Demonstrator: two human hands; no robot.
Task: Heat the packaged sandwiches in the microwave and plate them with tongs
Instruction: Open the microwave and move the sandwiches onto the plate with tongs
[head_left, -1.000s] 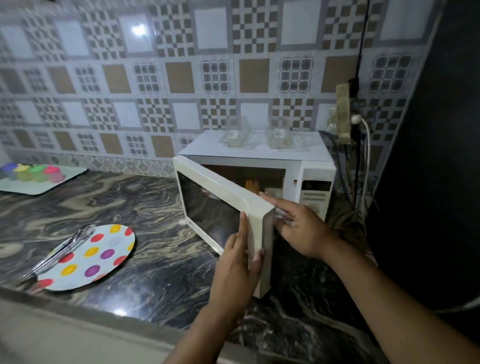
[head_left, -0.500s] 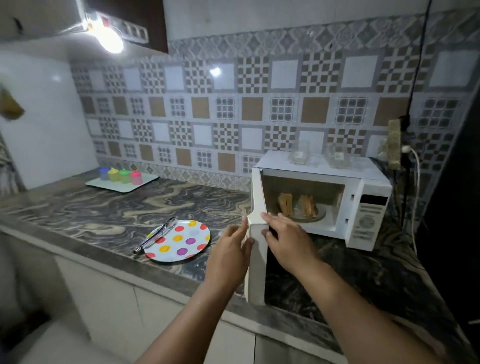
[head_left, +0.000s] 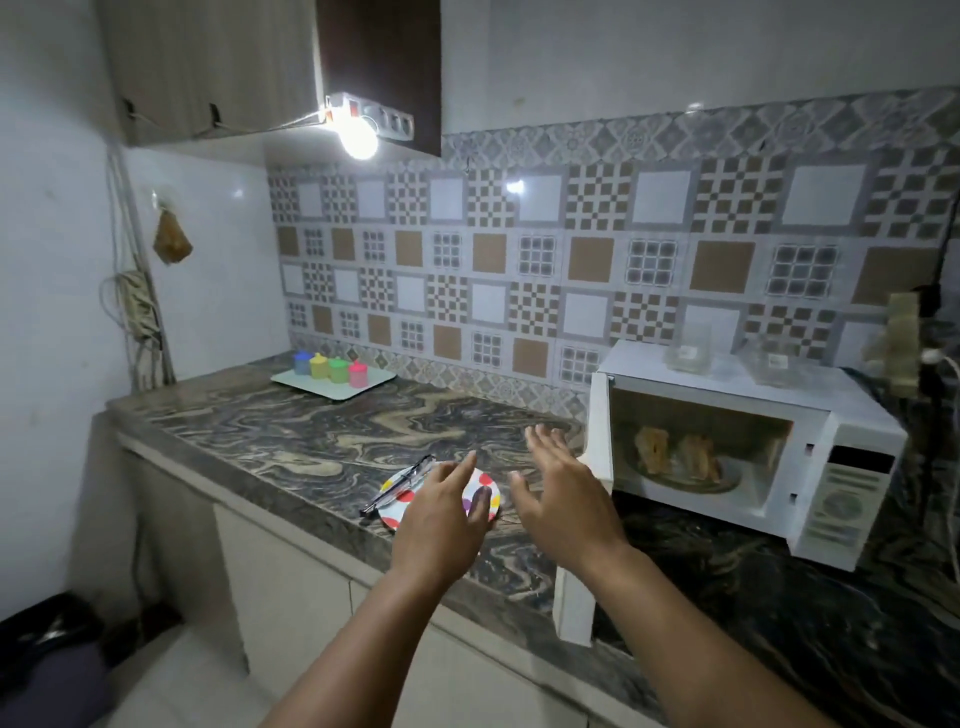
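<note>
The microwave (head_left: 748, 452) is sitting at the right of the marbled table (head_left: 291, 441) with its door (head_left: 584, 525) standing wide open, swung out toward the near edge. Two sandwiches (head_left: 675, 457) are standing side by side on the glass turntable inside the cavity. Both hands are hovering over the table, left of the door and touching nothing. The left hand (head_left: 441, 514) is spreading its fingers wide above the polka-dot plate (head_left: 485, 491), hiding much of it. The right hand (head_left: 566, 493) is also holding its fingers straight and apart, just beside the door's edge. The tongs (head_left: 397, 486) are lying across the plate's left rim. At the far left, a white tray (head_left: 332, 384) is carrying four coloured cups (head_left: 330, 366).
</note>
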